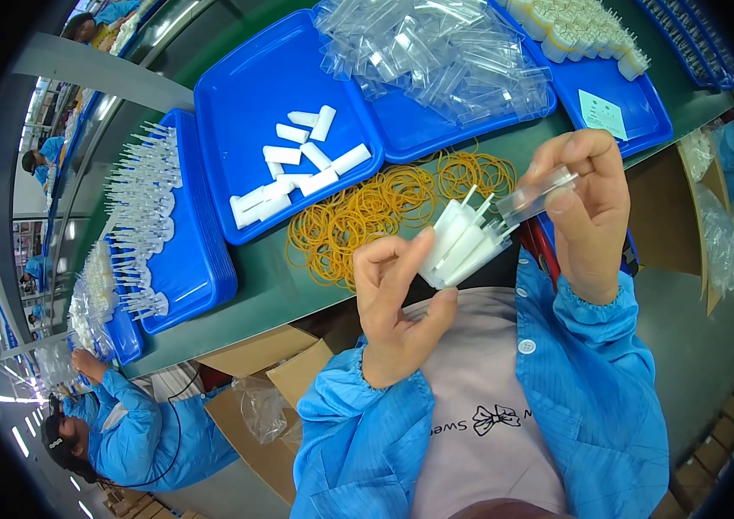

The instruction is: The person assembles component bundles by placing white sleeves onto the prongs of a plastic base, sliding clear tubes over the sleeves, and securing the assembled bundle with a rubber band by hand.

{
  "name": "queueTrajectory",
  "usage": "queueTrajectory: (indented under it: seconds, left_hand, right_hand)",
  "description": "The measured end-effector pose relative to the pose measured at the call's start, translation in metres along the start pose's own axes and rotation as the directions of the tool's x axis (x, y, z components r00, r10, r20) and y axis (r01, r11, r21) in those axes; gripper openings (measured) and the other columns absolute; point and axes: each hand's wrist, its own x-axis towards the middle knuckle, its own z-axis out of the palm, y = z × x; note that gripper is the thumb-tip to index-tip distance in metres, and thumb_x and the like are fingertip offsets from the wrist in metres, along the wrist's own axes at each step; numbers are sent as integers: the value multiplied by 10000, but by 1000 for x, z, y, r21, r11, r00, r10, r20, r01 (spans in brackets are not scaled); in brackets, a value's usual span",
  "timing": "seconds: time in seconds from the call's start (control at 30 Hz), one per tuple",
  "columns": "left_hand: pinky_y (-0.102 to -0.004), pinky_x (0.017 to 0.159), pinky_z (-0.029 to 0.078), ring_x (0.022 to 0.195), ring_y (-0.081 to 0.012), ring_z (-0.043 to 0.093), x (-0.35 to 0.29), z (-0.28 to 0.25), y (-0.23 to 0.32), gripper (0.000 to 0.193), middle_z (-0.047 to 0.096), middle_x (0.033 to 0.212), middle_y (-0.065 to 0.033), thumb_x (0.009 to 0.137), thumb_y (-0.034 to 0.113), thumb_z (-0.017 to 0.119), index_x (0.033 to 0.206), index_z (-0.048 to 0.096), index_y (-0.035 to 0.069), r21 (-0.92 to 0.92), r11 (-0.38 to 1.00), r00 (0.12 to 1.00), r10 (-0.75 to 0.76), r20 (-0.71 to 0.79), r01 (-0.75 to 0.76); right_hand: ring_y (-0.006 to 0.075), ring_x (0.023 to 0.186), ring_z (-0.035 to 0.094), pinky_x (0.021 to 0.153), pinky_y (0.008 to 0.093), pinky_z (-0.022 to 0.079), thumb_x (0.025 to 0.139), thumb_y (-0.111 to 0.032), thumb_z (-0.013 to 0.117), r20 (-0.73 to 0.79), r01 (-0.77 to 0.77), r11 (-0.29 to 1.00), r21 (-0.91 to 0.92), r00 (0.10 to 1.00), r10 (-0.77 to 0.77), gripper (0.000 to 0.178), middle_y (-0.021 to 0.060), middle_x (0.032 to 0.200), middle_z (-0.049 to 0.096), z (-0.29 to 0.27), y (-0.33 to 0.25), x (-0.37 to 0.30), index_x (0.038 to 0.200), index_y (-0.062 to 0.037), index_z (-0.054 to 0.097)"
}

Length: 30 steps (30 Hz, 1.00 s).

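Note:
My left hand (401, 298) grips a bundle of white plastic pieces (464, 246) with thin stems, between thumb and fingers. The stems point up and to the right, toward my other hand. My right hand (590, 208) pinches a clear plastic sleeve (533, 197) between thumb and fingers. The sleeve's lower left end is close to the stem tips; I cannot tell whether they touch. Behind both hands, a loose heap of yellow rubber bands (367, 212) lies on the green table (263, 294).
A blue tray (250, 95) holds several white tubes (317, 156). Beside it, another tray carries piled clear sleeves (445, 60). White stemmed pieces (137, 216) fill stacked trays on the left; more white pieces (587, 35) stand far right. A co-worker (155, 432) works at lower left.

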Motion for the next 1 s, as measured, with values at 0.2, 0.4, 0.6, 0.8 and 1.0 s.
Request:
queueTrajectory:
  seconds: [0.2, 0.4, 0.6, 0.8, 1.0]
  left_hand:
    - [-308, 824, 426, 953, -204, 473, 0, 0, 5, 533, 413, 1072, -106, 662, -5, 666, 1189, 585, -9, 87, 993, 997, 81, -2, -81]
    - [-333, 857, 384, 960, -213, 446, -2, 0, 7, 527, 421, 1058, -102, 639, 61, 671, 1155, 603, -18, 130, 988, 996, 90, -8, -88]
    - [-335, 859, 386, 965, -214, 448, -1, -2, 9, 513, 424, 1059, -102, 644, 78, 681, 1142, 608, -19, 110, 991, 997, 79, -1, -79]
    - [-292, 793, 480, 941, -210, 518, 3, -6, 15, 483, 414, 1057, -112, 674, -17, 698, 1150, 616, -9, 34, 995, 995, 94, 46, -95]
    - [-335, 861, 411, 987, -219, 498, 1, -4, 12, 444, 426, 1058, -98, 706, 147, 706, 1110, 627, -21, 53, 998, 997, 39, 70, -43]
  right_hand:
    - [115, 768, 554, 688, 244, 483, 816, -177, 691, -22, 36, 973, -229, 999, -42, 292, 77, 870, 538, -8, 6, 3, 976, -40, 488]
    - [85, 816, 526, 736, 228, 431, 793, -34, 697, 78, -142, 989, -32, 986, 144, 240, 50, 920, 529, -4, 8, 2, 968, -1, 536]
    - [94, 825, 543, 747, 232, 446, 778, -77, 743, 63, -82, 992, -92, 994, 88, 293, 48, 916, 531, -1, 8, 1, 984, 4, 552]
    - [93, 812, 551, 740, 232, 452, 764, -128, 769, 115, -47, 990, -135, 991, 63, 344, 42, 907, 535, 4, 0, 4, 996, 10, 556]
    - [80, 787, 552, 712, 221, 445, 795, -101, 728, 228, -140, 972, -190, 956, 182, 273, 30, 853, 559, -1, -3, 13, 986, 4, 562]
